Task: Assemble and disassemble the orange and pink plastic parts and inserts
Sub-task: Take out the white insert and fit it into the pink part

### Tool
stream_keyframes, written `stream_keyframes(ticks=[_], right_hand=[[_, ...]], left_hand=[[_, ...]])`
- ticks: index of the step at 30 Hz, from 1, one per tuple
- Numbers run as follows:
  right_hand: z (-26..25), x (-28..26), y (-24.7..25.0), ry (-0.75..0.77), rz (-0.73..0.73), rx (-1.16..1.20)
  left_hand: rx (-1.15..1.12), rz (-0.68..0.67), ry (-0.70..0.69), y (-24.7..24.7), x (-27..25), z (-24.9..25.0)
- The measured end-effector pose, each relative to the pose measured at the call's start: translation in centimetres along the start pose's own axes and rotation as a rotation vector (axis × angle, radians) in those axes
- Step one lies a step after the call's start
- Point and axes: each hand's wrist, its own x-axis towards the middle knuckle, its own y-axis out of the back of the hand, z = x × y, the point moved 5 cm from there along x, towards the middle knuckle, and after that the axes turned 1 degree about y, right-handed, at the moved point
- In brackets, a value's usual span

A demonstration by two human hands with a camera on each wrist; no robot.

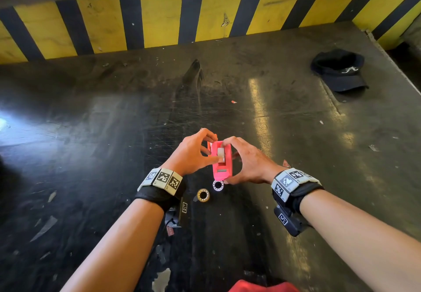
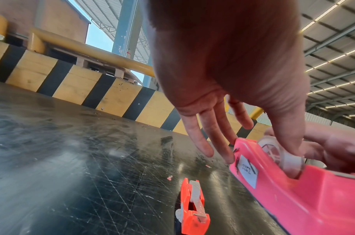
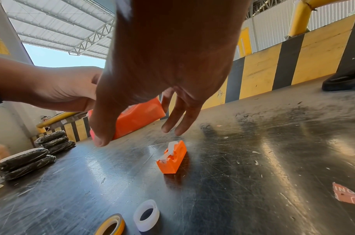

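Observation:
My right hand (image 1: pixel 246 159) grips a pink tape dispenser (image 1: pixel 222 166) lengthwise, thumb at its near end and fingers over its far end, and holds it above the dark table (image 1: pixel 114 132). A white tape roll (image 1: pixel 220 154) sits in the dispenser's cradle. My left hand (image 1: pixel 196 152) pinches that roll (image 2: pixel 281 157), thumb on its rim, while the other fingers lie straight along the dispenser's (image 2: pixel 293 198) labelled side. A small orange dispenser (image 2: pixel 192 206) with its own white roll stands on the table below the hands, also visible in the right wrist view (image 3: pixel 172 157).
A loose white tape roll (image 1: pixel 218 185) and a yellow tape roll (image 1: pixel 203 195) lie on the table just below my hands. A black cap (image 1: pixel 339 70) lies at the far right. Black wrapped bundles (image 3: pixel 25 162) sit at the left edge. A yellow-and-black striped wall (image 1: pixel 159 18) runs along the back.

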Motion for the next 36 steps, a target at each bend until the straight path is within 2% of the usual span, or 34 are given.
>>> stream_keyframes(ticks=[6, 15, 24, 29, 36], right_hand=[[0.1, -0.1, 0.1, -0.007, -0.01, 0.001], [0.5, 0.1, 0.2, -0.015, 0.001, 0.037], [1.0, -0.1, 0.1, -0.043, 0.001, 0.003], [1.0, 0.0, 0.1, -0.056, -0.019, 0.004], [1.4, 0.5, -0.1, -0.08, -0.024, 0.009]], left_hand=[[0.098, -0.015, -0.04, 0.2, 0.2, 0.4], [0.32, 0.116, -0.25, -0.1, -0.3, 1.6], [0.391, -0.025, -0.176, -1.6, -0.5, 2.3], [0.406, -0.081, -0.203, -2.1, -1.6, 2.7], [0.501, -0.017, -0.283, -3.0, -2.8, 2.2]])
